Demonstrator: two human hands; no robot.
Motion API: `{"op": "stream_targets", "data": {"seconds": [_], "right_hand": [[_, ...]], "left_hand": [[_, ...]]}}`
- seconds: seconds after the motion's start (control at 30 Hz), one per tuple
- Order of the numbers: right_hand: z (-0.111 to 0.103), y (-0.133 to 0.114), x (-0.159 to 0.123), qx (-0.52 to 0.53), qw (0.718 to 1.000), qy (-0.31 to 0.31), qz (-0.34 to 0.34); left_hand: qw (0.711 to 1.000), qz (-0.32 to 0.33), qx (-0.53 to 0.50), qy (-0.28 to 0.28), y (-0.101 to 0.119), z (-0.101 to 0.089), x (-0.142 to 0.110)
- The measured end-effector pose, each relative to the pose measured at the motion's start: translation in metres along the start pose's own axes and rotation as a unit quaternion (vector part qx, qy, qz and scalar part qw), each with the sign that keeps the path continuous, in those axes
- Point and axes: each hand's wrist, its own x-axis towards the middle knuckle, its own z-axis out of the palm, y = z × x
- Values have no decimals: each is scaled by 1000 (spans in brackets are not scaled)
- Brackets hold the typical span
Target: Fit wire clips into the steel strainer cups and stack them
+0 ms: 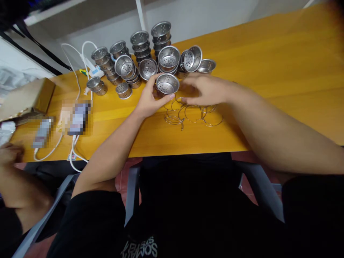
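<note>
My left hand (pixel 150 98) is wrapped round a perforated metal strainer cup (pixel 168 84), its thumb at the near side and its fingers partly hidden behind. The cup's mouth tilts up toward me. Just right of it, my right hand (pixel 205 89) curves with fingers and thumb apart and nothing visible between them. Several thin wire rings (pixel 192 114) lie loosely on the table below the right hand. Right behind the held cup stands another strainer cup (pixel 169 58) on top of others, with a tilted cup (pixel 192 59) to its right.
Stacks of perforated cups (pixel 141 39) line the back of the wooden table (pixel 268 64). At left are a phone (pixel 79 118), a second phone (pixel 43 132), white cables and a cardboard box (pixel 27 100). Another person's hand (pixel 10 153) rests at the far left edge.
</note>
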Motion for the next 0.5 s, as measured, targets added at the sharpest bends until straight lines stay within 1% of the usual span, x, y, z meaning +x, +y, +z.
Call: {"op": "stream_targets", "data": {"seconds": [0.1, 0.2, 0.33, 0.5], "right_hand": [[0, 25, 0, -33, 998, -59, -8], [1, 41, 0, -46, 996, -81, -10], [6, 47, 3, -39, 996, -76, -3], [14, 43, 10, -51, 997, -55, 21]], "left_hand": [[1000, -1, 5, -4, -1, -1, 1], [1000, -8, 10, -21, 0, 1, 0], [999, -15, 1, -30, 1, 1, -2], [999, -24, -10, -31, 2, 0, -3]]}}
